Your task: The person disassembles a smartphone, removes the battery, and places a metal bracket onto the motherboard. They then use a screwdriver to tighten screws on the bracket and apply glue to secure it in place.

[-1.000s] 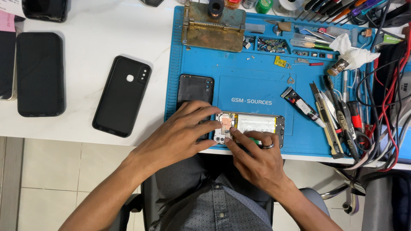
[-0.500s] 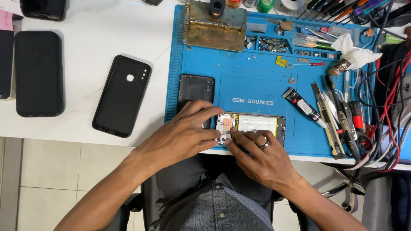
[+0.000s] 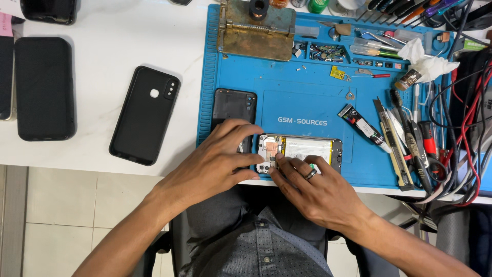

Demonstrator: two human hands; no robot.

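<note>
Both hands work on an opened phone at the near edge of the blue repair mat

The left hand [image 3: 215,164] steadies the opened phone [image 3: 302,151] with fingers spread and curled over its left end; the right hand [image 3: 315,190], ring on one finger, presses bunched fingertips on its lower edge near the camera end. A black back cover [image 3: 233,105] lies just beside, on the blue mat [image 3: 307,97]

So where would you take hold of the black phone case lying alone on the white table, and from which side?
Take the black phone case by its two long edges near the middle, coming from straight above. It lies flat and slightly slanted on the white table, with bare surface on both long sides, so fingers could likely straddle its narrow width. Both hands are busy at the opened phone.
</note>
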